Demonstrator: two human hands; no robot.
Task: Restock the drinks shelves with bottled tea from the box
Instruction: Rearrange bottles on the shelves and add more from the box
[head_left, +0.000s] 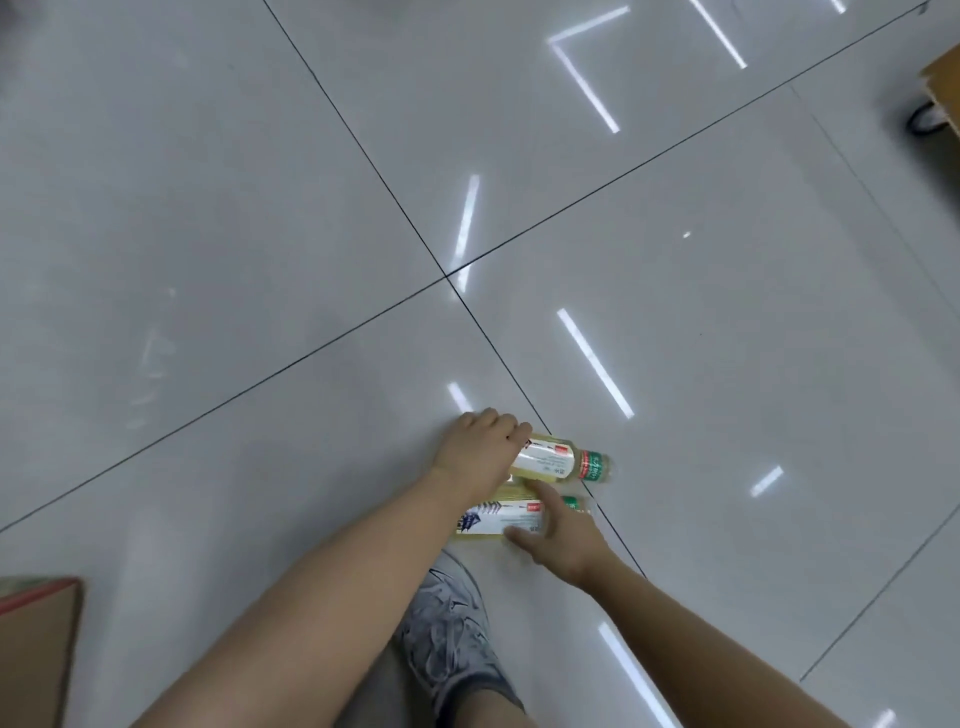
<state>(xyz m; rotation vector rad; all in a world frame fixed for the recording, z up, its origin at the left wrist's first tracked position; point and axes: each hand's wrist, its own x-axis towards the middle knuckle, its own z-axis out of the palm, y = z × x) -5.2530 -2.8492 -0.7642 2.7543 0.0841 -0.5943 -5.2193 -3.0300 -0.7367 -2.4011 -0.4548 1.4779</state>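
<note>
Glossy grey tiled floor (260, 208): L hand (478, 457) fingers curl round far yellow-tea plastic bottle (550, 460), R hand (563, 540) fingers round near one (498, 517). Lifting or laying down? Can't tell.

Floor (208, 208): you're over glossy grey tiles with dark crossing joints.
Shoe (452, 634): your grey laced trainer, bottom centre.
Castor (927, 118): black, under a brown board (943, 78), top right.

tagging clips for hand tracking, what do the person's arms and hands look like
The left arm and right arm are bare, no sleeve in view. The left hand and right hand are bare too: no gloves, and no watch, ring or marking shows.
</note>
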